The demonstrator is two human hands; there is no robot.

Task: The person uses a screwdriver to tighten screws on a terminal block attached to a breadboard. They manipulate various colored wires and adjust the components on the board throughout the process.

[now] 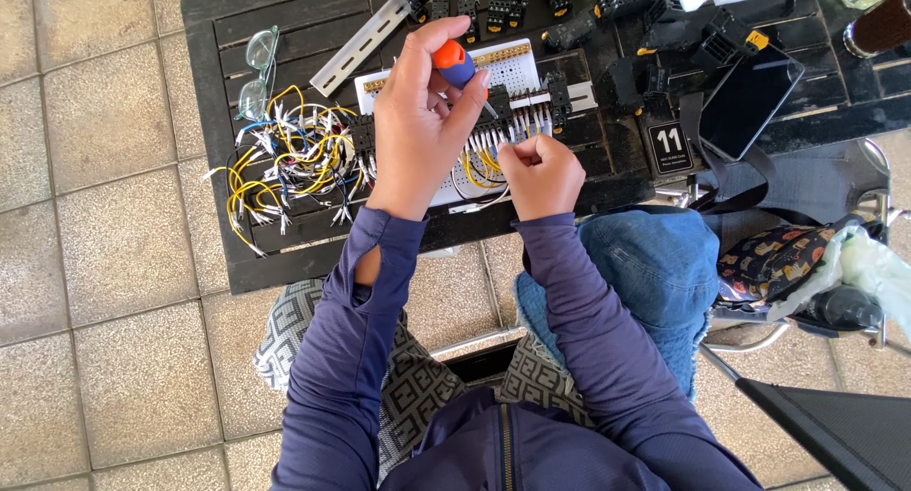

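Dark slatted table (285, 235) over tiled floor: left hand (422, 121) grips an orange-and-blue screwdriver (455, 64) upright over the terminal blocks (517, 116) on the white perforated panel (512, 69), right hand (541, 173) pinches a wire end there to steady it, loose wires (285, 164) heaped left, within reach.

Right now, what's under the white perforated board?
The white perforated board lies on the dark slatted table. The hands, left and right, cover its middle and front edge.
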